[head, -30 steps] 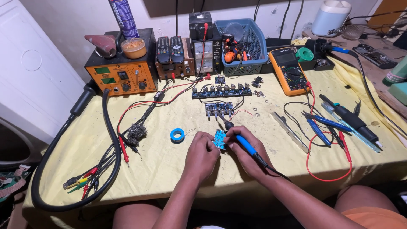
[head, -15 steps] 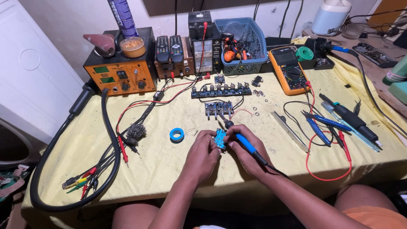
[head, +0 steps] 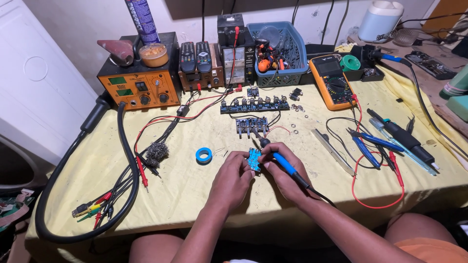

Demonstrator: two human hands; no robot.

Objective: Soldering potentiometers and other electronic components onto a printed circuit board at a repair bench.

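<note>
Holding a small blue circuit board (head: 253, 159) just above the yellow worktop (head: 195, 195), the left hand (head: 233, 179) pinches it in its fingers (head: 246, 168). The right hand (head: 287, 175) wraps its fingers around a blue soldering iron (head: 285, 164), touching the board's right edge. A blue tape roll (head: 204, 155) lies near.

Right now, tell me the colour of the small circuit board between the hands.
Blue. The small circuit board shows best in the head view.

Bright even indoor light, soft shadows under the hands, sharp focus throughout (slight wide-angle bending at edges)
</note>
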